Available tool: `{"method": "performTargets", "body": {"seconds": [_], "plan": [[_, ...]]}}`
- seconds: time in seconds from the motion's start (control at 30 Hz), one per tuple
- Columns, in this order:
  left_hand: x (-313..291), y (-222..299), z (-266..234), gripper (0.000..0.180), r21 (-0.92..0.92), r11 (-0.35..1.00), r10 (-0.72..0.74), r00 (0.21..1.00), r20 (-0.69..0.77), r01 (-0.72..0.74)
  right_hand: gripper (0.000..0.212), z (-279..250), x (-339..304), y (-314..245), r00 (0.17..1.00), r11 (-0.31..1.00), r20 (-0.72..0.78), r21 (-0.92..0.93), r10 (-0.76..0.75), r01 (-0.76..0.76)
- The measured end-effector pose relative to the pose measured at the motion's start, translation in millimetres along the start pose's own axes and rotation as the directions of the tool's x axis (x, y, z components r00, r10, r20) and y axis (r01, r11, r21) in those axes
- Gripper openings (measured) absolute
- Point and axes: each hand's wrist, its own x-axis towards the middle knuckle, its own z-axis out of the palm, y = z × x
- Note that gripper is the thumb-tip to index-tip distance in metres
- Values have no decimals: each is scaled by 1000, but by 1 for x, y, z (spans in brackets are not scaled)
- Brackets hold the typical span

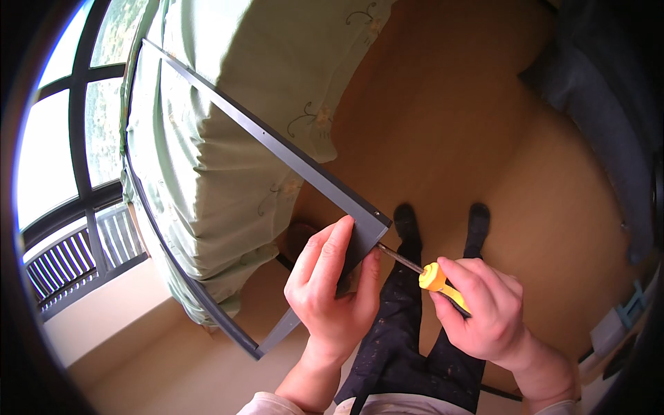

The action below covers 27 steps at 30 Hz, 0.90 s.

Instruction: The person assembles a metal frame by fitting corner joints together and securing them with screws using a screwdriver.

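Note:
A dark grey metal frame (297,160) slants across the view, its long bar running from the upper left to a corner near the middle. My left hand (328,283) grips that corner, fingers on one side and thumb on the other. In my right hand (487,308) is a screwdriver (434,278) with a yellow and black handle. Its shaft points left and its tip meets the frame's edge just below the corner. The tip itself is hidden at the edge, so I cannot tell whether it sits in a screw. Small holes dot the long bar.
Pale green cloth (270,83) with embroidered flowers hangs behind the frame. Dark-framed windows (83,131) and a railing (62,266) are at the left. My legs and dark shoes (477,225) stand on the brown floor (429,131). Dark fabric (602,104) hangs at the right.

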Motion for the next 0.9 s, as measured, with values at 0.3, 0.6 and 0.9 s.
{"method": "performTargets", "body": {"seconds": [0.3, 0.6, 0.9], "plan": [[9, 0, 5, 38, -19, 1000, 5, 1000, -24, -5, 20, -27, 28, 22, 438, -435, 880, 473, 187, -766], [11, 4, -21, 27, -40, 999, -21, 999, 50, 23, 27, -48, -44, -24, 562, -130, 657, 700, 502, -702], [10, -8, -51, 23, -57, 997, 64, 985, 160, -55, 14, -52, -170, -115, 355, 36, 282, 736, 891, -676]]}}
